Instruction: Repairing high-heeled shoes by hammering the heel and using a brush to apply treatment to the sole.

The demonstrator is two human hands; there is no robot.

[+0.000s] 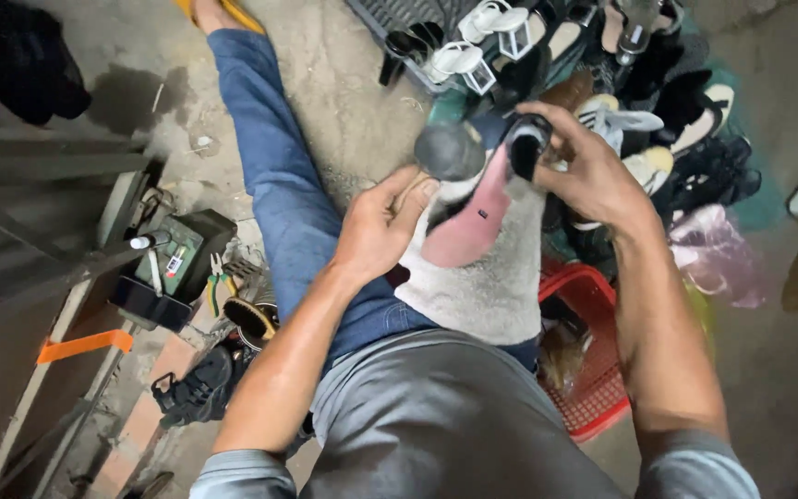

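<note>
My left hand (382, 225) grips the side of a shoe with a pink insole (469, 222), which rests on a grey cloth (487, 286) over my lap. My right hand (586, 168) holds the shoe's black strap end (525, 148), fingers curled around it. The shoe's dark rounded heel (449, 151) points away from me, between the two hands. My leg in blue jeans (274, 166) stretches out to the upper left.
A heap of black, white and tan shoes (667, 102) lies ahead on the right, some in a dark crate (390, 32). A red plastic basket (593, 370) sits by my right side. Left are a green-topped box (173, 263), pliers (215, 282), a brush (251, 319) and a black sandal (191, 388).
</note>
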